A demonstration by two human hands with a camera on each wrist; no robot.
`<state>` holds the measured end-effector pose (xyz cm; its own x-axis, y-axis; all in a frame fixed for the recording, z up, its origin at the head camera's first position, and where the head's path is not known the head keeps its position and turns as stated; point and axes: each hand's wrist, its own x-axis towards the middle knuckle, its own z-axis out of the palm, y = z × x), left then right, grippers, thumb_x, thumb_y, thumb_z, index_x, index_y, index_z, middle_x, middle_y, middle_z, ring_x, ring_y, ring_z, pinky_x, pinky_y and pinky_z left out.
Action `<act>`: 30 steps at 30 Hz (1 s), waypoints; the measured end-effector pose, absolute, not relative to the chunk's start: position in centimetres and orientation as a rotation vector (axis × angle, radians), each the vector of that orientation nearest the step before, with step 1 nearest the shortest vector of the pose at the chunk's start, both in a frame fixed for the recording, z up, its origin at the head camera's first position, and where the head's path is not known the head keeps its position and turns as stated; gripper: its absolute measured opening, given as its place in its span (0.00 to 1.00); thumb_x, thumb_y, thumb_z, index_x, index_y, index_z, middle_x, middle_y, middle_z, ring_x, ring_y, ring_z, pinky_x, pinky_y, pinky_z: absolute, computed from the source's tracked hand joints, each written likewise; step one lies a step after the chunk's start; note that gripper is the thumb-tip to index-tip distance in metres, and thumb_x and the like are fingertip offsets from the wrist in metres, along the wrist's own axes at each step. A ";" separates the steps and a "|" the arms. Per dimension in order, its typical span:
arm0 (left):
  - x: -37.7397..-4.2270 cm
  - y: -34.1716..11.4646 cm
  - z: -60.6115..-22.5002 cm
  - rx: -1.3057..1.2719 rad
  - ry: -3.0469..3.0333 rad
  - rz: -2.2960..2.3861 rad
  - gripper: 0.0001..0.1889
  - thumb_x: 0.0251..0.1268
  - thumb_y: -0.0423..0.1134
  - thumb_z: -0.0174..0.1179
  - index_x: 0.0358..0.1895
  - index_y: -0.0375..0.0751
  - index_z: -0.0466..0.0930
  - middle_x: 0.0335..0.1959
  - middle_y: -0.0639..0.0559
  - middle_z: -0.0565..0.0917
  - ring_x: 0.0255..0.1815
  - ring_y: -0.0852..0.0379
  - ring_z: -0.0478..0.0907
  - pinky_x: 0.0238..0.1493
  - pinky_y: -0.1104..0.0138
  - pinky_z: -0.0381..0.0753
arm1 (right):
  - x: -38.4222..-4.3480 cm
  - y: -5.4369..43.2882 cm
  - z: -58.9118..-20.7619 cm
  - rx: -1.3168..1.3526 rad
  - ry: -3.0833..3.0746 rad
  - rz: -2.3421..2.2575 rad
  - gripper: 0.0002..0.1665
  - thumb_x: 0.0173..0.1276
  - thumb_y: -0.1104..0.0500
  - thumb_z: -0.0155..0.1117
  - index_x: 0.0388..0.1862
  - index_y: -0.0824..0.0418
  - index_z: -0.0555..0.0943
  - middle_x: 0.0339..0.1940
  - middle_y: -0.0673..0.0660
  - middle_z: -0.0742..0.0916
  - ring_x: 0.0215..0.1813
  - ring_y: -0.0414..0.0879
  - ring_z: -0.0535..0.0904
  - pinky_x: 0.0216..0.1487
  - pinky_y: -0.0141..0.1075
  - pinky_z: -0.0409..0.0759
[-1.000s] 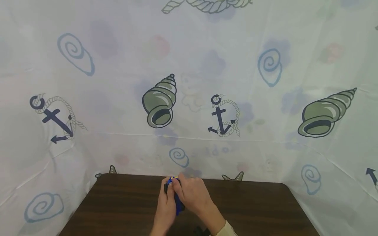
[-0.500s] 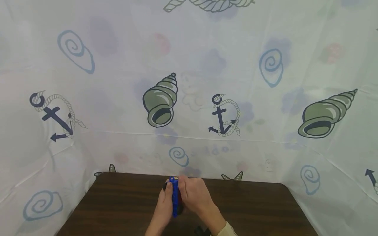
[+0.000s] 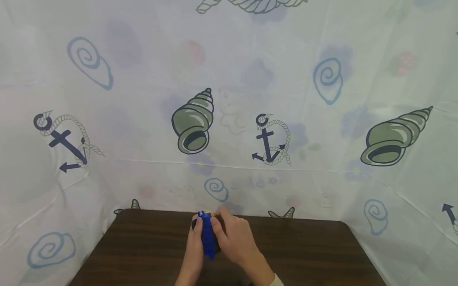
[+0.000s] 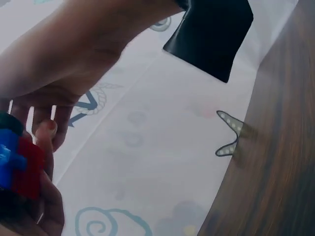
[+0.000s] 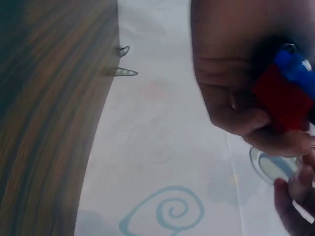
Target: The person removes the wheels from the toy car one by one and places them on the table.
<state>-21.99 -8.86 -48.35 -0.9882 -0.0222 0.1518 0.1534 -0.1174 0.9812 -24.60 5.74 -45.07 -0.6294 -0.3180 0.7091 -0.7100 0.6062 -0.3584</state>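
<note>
A toy vehicle (image 3: 208,238) with a blue ribbed side, a red body and black wheel-like parts is held upright above the table. At its top end is a small blue loop beside a yellow bit. My left hand (image 3: 193,246) grips it from the left, the thumb along the blue side. From the right, my right hand (image 3: 239,239) pinches near the top end with thumb and forefinger. The red body (image 4: 28,169) shows at the lower left in the left wrist view. In the right wrist view, curled fingers cover part of the red block (image 5: 280,96).
A dark wooden table (image 3: 304,250) with rounded far corners lies beneath the hands. A white curtain (image 3: 236,99) printed with shells and anchors hangs behind it and along both sides. A black wrist-worn piece (image 4: 211,39) shows in the left wrist view.
The toy vehicle has turned so more of its blue side faces the head camera. Both hands have shifted, the left one slightly leftward. The right thumb now shows more plainly beside the toy.
</note>
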 end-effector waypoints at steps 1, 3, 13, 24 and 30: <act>-22.0 -9.0 -48.3 -0.123 -1.994 -2.317 0.26 0.91 0.59 0.31 0.72 0.44 0.61 0.55 0.45 0.79 0.49 0.52 0.81 0.47 0.59 0.83 | -24.7 6.0 -45.1 0.806 -2.235 0.889 0.09 0.86 0.51 0.56 0.43 0.49 0.80 0.25 0.39 0.81 0.25 0.28 0.73 0.27 0.24 0.74; -22.0 -9.2 -48.3 -0.097 -1.968 -2.422 0.25 0.89 0.58 0.35 0.75 0.46 0.57 0.58 0.46 0.79 0.53 0.52 0.80 0.51 0.58 0.81 | -25.1 6.6 -45.2 0.807 -2.242 0.994 0.09 0.87 0.50 0.57 0.46 0.49 0.83 0.31 0.40 0.85 0.30 0.30 0.77 0.32 0.27 0.78; -22.3 -9.6 -48.5 -0.147 -2.057 -2.343 0.30 0.83 0.50 0.61 0.78 0.48 0.60 0.67 0.37 0.80 0.65 0.44 0.84 0.68 0.49 0.83 | -26.5 11.3 -47.0 0.561 -2.240 1.488 0.13 0.80 0.49 0.70 0.60 0.41 0.87 0.34 0.45 0.88 0.31 0.38 0.82 0.37 0.33 0.84; -22.3 -9.9 -48.2 -0.301 -2.208 -2.335 0.33 0.81 0.51 0.63 0.80 0.48 0.62 0.68 0.38 0.81 0.65 0.43 0.85 0.68 0.46 0.82 | -29.3 16.5 -51.0 0.405 -2.364 1.701 0.22 0.83 0.56 0.65 0.73 0.49 0.81 0.46 0.57 0.93 0.41 0.54 0.90 0.48 0.39 0.89; -22.4 -9.9 -48.1 -0.340 -2.217 -2.358 0.33 0.82 0.50 0.63 0.80 0.48 0.61 0.70 0.36 0.78 0.67 0.39 0.83 0.66 0.49 0.83 | -30.7 18.4 -53.6 0.327 -2.426 1.802 0.22 0.85 0.61 0.60 0.74 0.60 0.79 0.45 0.68 0.92 0.47 0.60 0.92 0.51 0.36 0.88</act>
